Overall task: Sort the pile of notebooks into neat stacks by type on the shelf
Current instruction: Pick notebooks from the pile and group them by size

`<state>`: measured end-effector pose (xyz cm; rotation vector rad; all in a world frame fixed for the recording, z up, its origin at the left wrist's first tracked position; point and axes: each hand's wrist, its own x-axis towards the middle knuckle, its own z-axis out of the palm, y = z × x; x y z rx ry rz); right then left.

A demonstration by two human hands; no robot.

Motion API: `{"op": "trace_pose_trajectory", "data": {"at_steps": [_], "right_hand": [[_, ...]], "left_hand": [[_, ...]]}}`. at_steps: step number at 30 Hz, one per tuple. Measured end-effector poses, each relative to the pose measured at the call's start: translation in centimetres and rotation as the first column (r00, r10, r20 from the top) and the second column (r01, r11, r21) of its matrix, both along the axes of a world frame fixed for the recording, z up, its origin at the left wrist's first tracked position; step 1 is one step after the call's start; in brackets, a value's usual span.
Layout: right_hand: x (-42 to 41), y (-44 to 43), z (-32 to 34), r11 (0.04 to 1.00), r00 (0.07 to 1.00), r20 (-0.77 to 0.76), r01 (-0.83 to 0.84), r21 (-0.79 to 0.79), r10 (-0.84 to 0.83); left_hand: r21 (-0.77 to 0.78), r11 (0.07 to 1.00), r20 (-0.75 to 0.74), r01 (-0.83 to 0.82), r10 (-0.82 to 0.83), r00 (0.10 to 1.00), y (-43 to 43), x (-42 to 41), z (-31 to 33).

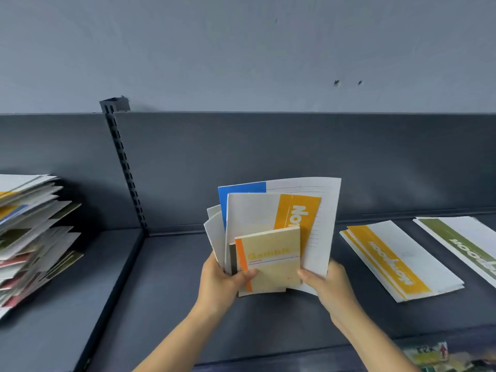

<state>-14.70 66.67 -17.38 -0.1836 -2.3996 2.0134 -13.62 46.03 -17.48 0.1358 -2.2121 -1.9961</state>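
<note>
I hold a fanned bunch of notebooks upright over the middle of the dark shelf point(166, 304). In front is a small beige notebook point(273, 259) with an orange spine. Behind it stand a white notebook with a yellow band point(268, 213) and a white one with a blue band point(241, 190). My left hand point(222, 283) grips the bunch at its lower left, thumb on the beige cover. My right hand point(332, 283) holds the lower right edge. A messy pile of notebooks point(32, 237) sits at the far left.
On the shelf to the right lie a flat stack of yellow-banded notebooks point(400, 259) and, beyond it, a green-banded stack point(467, 242). A slotted upright point(126, 173) divides the back panel. Coloured packaging point(440, 355) shows below the shelf's front edge.
</note>
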Motion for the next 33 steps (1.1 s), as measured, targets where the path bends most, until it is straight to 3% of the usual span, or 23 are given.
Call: {"op": "trace_pose_trajectory", "data": {"at_steps": [7, 18, 23, 29, 33], "right_hand": [[-1.6, 1.0, -0.3, 0.988, 0.997, -0.013, -0.084, -0.131, 0.083], [-1.2, 0.3, -0.4, 0.979, 0.999, -0.046, -0.033, -0.199, 0.024], [-1.2, -1.3, 0.4, 0.972, 0.996, -0.061, -0.077, -0.22, 0.065], [-1.2, -0.9, 0.1, 0.96, 0.996, -0.033, 0.065, -0.272, -0.077], [-1.3, 0.1, -0.8, 0.981, 0.985, -0.039, 0.161, -0.112, -0.166]], "left_hand": [[-0.086, 0.996, -0.006, 0.023, -0.024, 1.0, 1.4, -1.5, 0.1], [0.015, 0.99, -0.117, 0.141, -0.139, 0.983, 0.8, -2.1, -1.0], [0.025, 0.991, -0.088, 0.129, -0.127, 0.988, 0.6, -2.3, -0.4], [0.005, 0.992, -0.061, 0.125, -0.124, 0.99, 0.0, -2.7, -0.6], [-0.005, 0.988, -0.028, 0.153, -0.153, 0.988, -0.1, -3.0, -0.7]]}}
